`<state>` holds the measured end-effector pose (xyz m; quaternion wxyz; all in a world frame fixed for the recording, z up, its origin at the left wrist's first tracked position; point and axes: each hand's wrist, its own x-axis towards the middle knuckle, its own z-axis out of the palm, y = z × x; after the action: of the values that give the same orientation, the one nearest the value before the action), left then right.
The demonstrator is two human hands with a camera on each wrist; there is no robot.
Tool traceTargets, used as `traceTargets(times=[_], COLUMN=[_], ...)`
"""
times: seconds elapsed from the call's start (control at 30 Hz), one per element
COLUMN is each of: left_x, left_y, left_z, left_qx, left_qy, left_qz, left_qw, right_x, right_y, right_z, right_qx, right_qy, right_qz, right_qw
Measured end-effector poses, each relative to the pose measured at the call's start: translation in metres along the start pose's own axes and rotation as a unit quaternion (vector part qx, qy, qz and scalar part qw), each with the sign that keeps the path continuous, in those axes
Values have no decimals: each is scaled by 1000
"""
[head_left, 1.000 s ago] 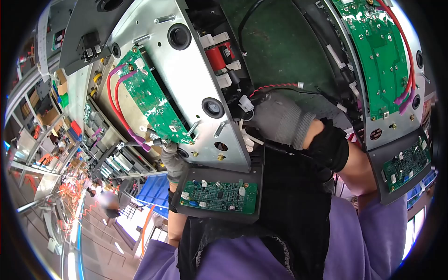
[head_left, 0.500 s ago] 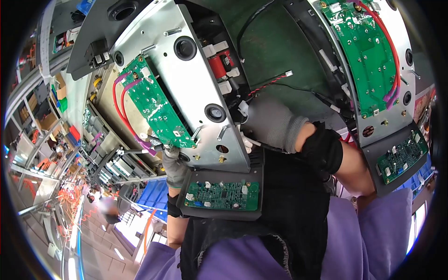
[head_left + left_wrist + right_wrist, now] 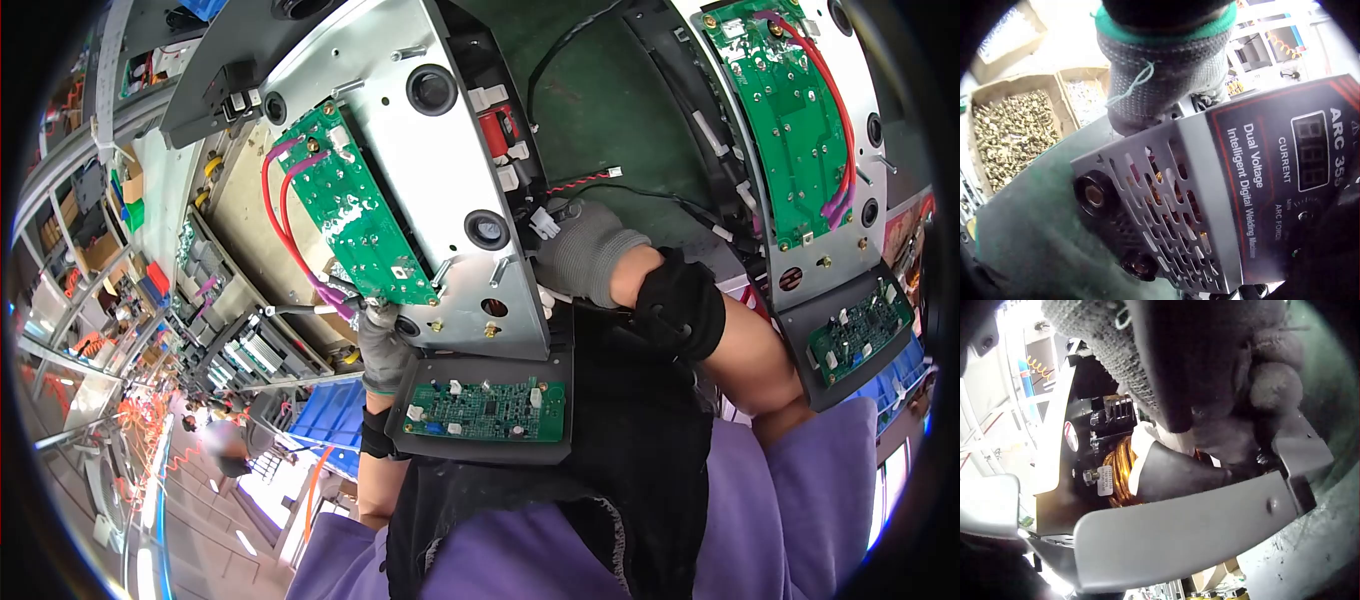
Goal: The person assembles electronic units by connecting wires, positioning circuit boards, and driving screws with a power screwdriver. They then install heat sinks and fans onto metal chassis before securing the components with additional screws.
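An opened welding machine (image 3: 455, 150) stands tilted, its metal side plate carrying a green circuit board (image 3: 365, 220) with red leads (image 3: 272, 210). My left hand (image 3: 385, 345), in a grey glove, grips the machine's edge by the front panel. In the left wrist view this glove (image 3: 1160, 78) lies behind the slotted plate and the printed front panel (image 3: 1254, 187). My gloved right hand (image 3: 590, 250) reaches into the chassis with curled fingers, a white connector (image 3: 545, 222) at its fingertips. In the right wrist view the glove (image 3: 1210, 369) hangs over a copper coil (image 3: 1124, 465) and a black sleeve (image 3: 1175, 472); some fingertips are hidden.
A second opened machine (image 3: 790, 150) stands on the right. A red-black twisted wire (image 3: 580, 184) and black cables lie on the green surface (image 3: 590, 90) between them. The left wrist view has a box of brass screws (image 3: 1016, 134). Shelving fills the far left.
The near machine has shifted rightward in the head view. My right hand has drawn closer to its chassis, and the twisted wire's free end has moved. The left hand keeps to the same edge.
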<state>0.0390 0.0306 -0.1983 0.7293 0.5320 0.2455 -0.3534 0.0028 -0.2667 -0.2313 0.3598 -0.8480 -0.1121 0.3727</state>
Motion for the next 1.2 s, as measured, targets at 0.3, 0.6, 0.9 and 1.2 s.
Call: traceTargets(times=[0.3,0.6,0.9,1.2], left_x=[-2,-1,1,3], left_y=[1,-2,0,1], left_z=[22,8,25,27], left_qx=[10,27,5,46], left_qy=[-12,-10,-23,-16], left_qz=[22,31,21,34], left_qw=[1000,999,1000,998], right_x=[5,1,1,-2], right_y=[5,-16,-19,-4], right_z=[18,-1,10,5], right_qx=[-22,-7,-113,16], right_qy=[69,37,38,15], right_qz=[-34,56,43,9], right_qw=[997,998,992,1000])
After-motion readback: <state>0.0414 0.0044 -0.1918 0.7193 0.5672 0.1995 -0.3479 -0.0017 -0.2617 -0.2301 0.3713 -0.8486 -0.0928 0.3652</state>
